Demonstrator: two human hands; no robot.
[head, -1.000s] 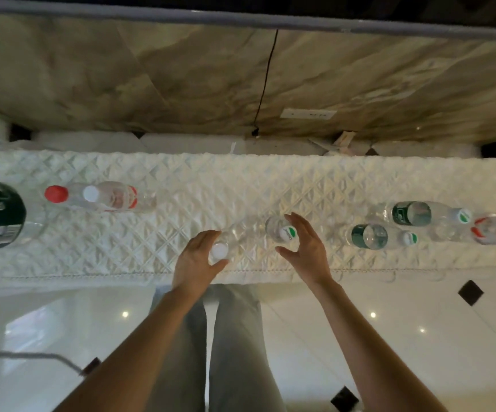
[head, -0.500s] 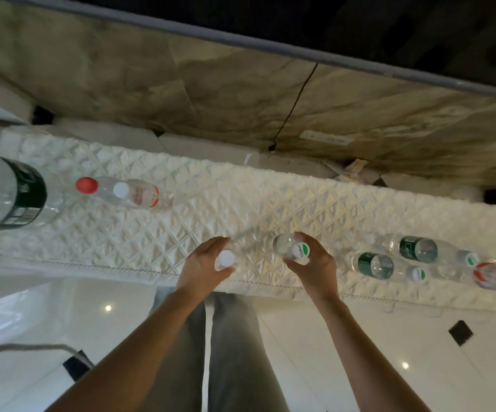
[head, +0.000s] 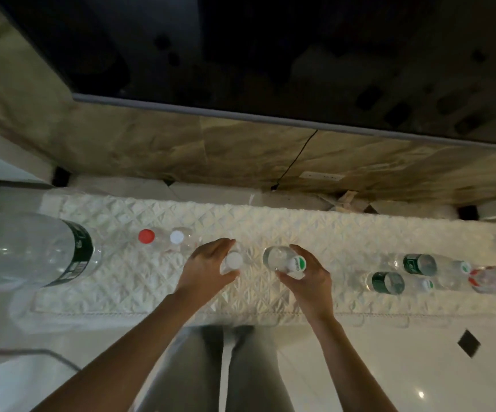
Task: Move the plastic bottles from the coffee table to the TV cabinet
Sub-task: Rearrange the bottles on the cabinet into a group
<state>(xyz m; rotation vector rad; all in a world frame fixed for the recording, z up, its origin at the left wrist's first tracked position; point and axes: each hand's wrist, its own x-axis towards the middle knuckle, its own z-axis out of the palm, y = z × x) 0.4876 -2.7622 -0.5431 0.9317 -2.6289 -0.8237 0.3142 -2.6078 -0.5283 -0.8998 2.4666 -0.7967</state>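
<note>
Both on TV cabinet (head: 270, 295) cloth near 6 o'clock edge: L hand (head: 208, 270) curled round white-cap bottle (head: 232, 261), R hand (head: 307, 282) clamped on green-cap bottle (head: 283, 261), which looks tilted, so prob tips or rolls w/ early release.

right hand (head: 306, 281) now grips the green-capped bottle (head: 283, 261).
</note>
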